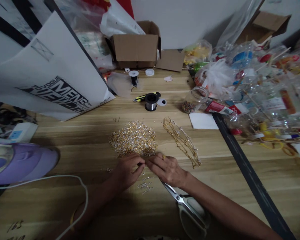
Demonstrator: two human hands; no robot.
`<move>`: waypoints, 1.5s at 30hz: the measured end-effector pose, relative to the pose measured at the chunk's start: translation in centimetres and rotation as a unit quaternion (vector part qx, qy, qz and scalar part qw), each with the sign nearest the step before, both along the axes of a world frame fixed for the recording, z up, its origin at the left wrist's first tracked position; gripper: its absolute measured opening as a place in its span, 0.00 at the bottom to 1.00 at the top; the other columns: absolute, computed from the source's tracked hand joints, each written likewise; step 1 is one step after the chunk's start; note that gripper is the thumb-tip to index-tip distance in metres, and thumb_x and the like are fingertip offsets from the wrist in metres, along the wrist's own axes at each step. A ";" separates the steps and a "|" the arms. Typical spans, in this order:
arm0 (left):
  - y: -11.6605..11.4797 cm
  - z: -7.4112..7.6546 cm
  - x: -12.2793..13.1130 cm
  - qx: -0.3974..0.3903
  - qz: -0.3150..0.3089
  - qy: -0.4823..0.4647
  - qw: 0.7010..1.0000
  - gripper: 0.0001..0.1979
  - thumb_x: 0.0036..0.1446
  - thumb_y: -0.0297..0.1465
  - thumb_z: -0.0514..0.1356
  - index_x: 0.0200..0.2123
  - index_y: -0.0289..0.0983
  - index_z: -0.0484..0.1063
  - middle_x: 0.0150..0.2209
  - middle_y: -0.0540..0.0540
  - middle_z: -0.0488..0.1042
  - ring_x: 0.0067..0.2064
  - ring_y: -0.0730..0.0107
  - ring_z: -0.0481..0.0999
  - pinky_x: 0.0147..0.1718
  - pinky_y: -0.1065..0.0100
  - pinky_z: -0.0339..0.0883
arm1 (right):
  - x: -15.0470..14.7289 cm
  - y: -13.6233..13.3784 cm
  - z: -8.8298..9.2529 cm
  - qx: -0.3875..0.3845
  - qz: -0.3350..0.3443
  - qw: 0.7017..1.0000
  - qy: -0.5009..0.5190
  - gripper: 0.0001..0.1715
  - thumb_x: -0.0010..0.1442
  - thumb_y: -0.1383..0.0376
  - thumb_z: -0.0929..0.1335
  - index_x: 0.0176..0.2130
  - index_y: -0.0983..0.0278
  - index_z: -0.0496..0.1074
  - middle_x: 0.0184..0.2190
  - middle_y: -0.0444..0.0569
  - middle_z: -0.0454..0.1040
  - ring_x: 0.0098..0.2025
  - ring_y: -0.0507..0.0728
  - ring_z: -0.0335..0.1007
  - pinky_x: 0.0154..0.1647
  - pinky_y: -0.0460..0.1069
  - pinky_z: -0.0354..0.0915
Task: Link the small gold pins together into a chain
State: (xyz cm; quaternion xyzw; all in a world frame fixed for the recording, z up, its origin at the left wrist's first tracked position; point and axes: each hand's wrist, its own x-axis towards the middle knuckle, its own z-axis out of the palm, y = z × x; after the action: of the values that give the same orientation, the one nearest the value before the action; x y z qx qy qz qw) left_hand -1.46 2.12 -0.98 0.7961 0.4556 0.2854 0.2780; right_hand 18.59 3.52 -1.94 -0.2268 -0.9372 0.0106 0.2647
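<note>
My left hand (128,170) and my right hand (167,169) meet fingertip to fingertip just in front of a heap of small gold and silver jewellery parts (134,138). Both pinch at something too small to make out. Below the fingers lie several short silver chain pieces (146,186). Scissors (187,205) with pale handles rest by my right wrist, their blade tips reaching under that hand. To the right, several gold and silver chains (182,143) are laid out side by side on the wooden table.
Wire spools (151,102) and a yellow-black cutter (140,98) lie beyond the heap. A jar of beads (189,106) stands near piled plastic bottles (267,96) at right. At left are a white bag (47,73), a purple appliance (32,161) and a white cable (83,186).
</note>
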 end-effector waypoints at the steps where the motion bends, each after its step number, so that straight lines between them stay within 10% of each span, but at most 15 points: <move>1: 0.0 0.0 0.0 0.004 0.000 -0.002 1.000 0.07 0.56 0.25 0.54 0.27 0.36 0.69 0.25 0.49 0.71 0.29 0.72 0.69 0.30 0.72 0.63 | 0.0 0.0 0.1 0.009 -0.004 1.000 0.001 0.14 0.64 0.72 0.60 0.46 0.69 0.69 0.37 0.54 0.73 0.37 0.55 0.67 0.29 0.47 0.64; 45: 1.6 0.7 0.4 0.019 -0.053 -0.005 0.998 0.06 0.56 0.24 0.55 0.29 0.35 0.71 0.26 0.50 0.72 0.30 0.73 0.70 0.32 0.72 0.62 | 0.7 0.6 -1.9 -0.015 -0.038 0.997 0.059 0.11 0.62 0.73 0.61 0.45 0.68 0.67 0.35 0.52 0.72 0.37 0.54 0.68 0.32 0.46 0.62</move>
State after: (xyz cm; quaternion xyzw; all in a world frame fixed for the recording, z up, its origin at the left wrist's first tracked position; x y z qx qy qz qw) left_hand -1.08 3.70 -0.30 0.8228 0.4055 0.2829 0.2803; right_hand 19.30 4.11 -3.85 -0.2654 -0.9102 0.0285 0.3166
